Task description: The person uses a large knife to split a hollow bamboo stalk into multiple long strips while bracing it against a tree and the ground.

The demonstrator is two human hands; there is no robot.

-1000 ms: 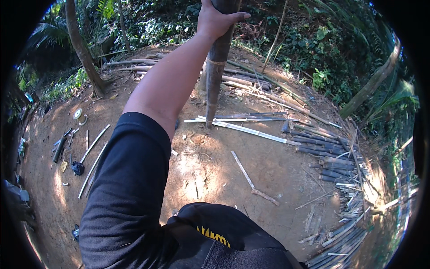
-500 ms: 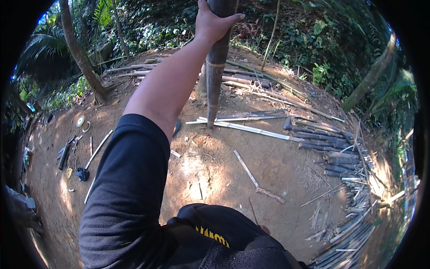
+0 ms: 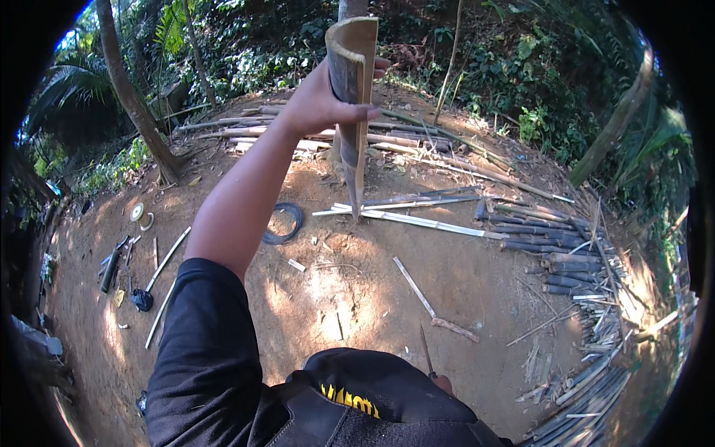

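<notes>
My left hand (image 3: 320,104) is closed around the upper part of a split bamboo pole (image 3: 356,97), thumb on its near side. The pole stands upright, with its curved, cut top end facing me and its hollow side to the right. Its lower end meets the ground by pale bamboo strips (image 3: 424,222). Low in the view, beside my dark shirt, a little of my right hand (image 3: 443,384) shows with a narrow knife blade (image 3: 426,352) pointing up from it. My shirt hides the handle and most of that hand.
Cut bamboo sections (image 3: 566,261) are stacked at right, above a pile of thin bamboo strips (image 3: 577,410). Long poles (image 3: 246,132) lie behind the upright one. A black coil (image 3: 296,223) lies left of it. A pale stick (image 3: 413,285) and a branched piece (image 3: 456,328) lie nearer.
The pole's top end has come down into view, its split side now showing. My left hand has moved lower and slightly left with it. More of the knife blade shows by my right hand.
</notes>
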